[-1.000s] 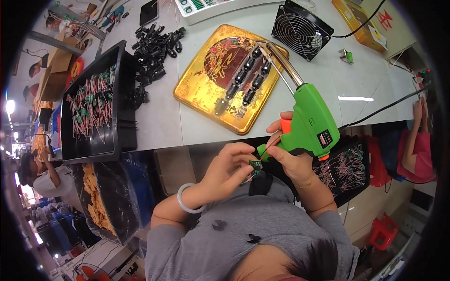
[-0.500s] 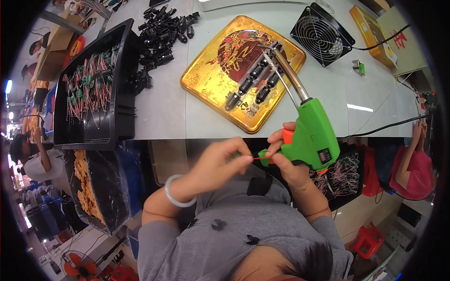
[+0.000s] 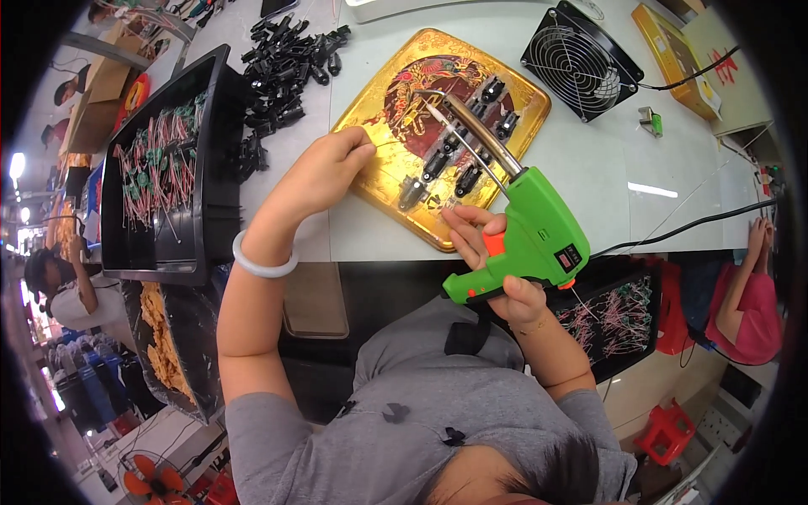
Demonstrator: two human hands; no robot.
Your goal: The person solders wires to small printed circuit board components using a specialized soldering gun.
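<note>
My right hand point(image 3: 497, 261) grips a green soldering gun point(image 3: 547, 231) with an orange trigger; its metal tube and iron tip reach up over the gold tin point(image 3: 379, 185). Several small black plastic housings point(image 3: 434, 164) lie in two rows on the tin, under and beside the tip. My left hand point(image 3: 332, 168), a pale bangle on its wrist, is at the tin's left edge with thumb and forefinger pinched together. A fine line shows by those fingertips, too thin to name.
At left, a black bin point(image 3: 210, 168) holds red wires with green pieces; a heap of black housings point(image 3: 286, 76) lies beside it. A fan point(image 3: 581, 63) stands at the far right with its cable. Another wire-filled tray point(image 3: 619, 311) sits below the table edge. A co-worker's arm point(image 3: 745, 282) is at right.
My left hand has moved from the gun's handle up and left to the tin's edge. The soldering gun has shifted slightly left, and its tip sits farther left over the tin.
</note>
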